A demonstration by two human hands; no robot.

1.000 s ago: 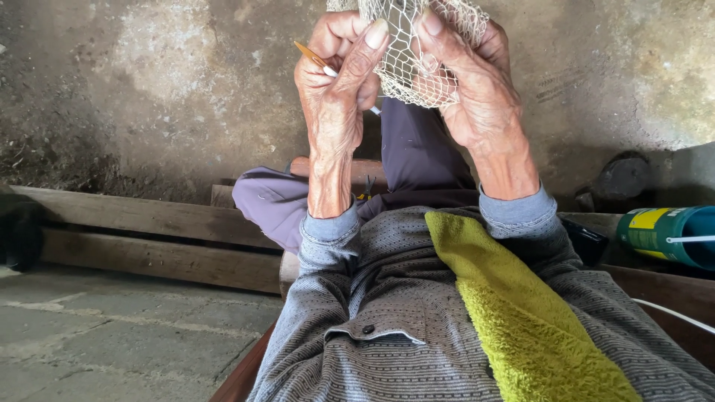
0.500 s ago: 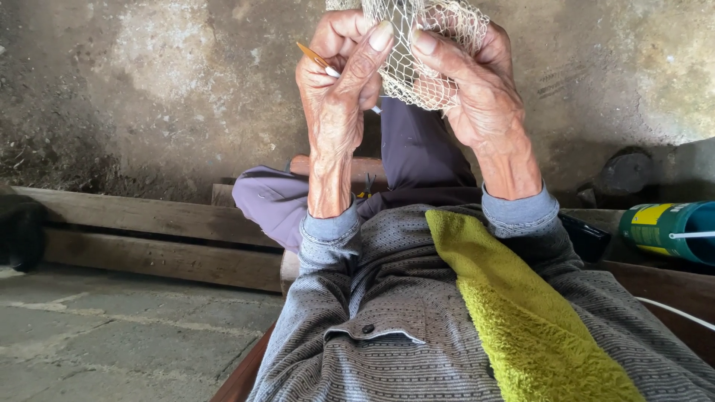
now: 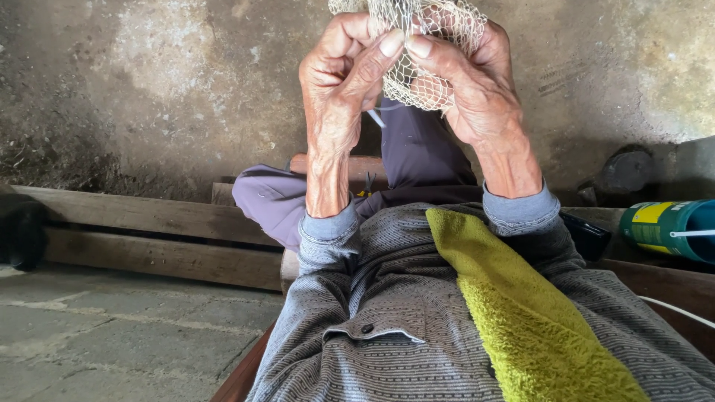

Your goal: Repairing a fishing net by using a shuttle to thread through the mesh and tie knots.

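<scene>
Both hands are raised in front of the person, and the net (image 3: 428,52) hangs between them, a pale mesh bundle of thin cord. The left hand (image 3: 346,74) is closed, its fingers curled tight and its thumb stretched to the right, so that the thumb tip presses on the net's edge. The right hand (image 3: 477,82) is also closed on the net: its thumb points to the left and meets the left thumb, and the mesh lies over its fingers and in front of its palm. So the net is to the right of the left hand and directly in the right hand, which has more of it. The bundle runs up out of the picture, so I cannot tell its full length. Below the hands are the grey sleeves (image 3: 328,231), a green towel (image 3: 536,320) over the body, and, low to the right of the right hand, a teal can (image 3: 670,227) lying on its side.
</scene>
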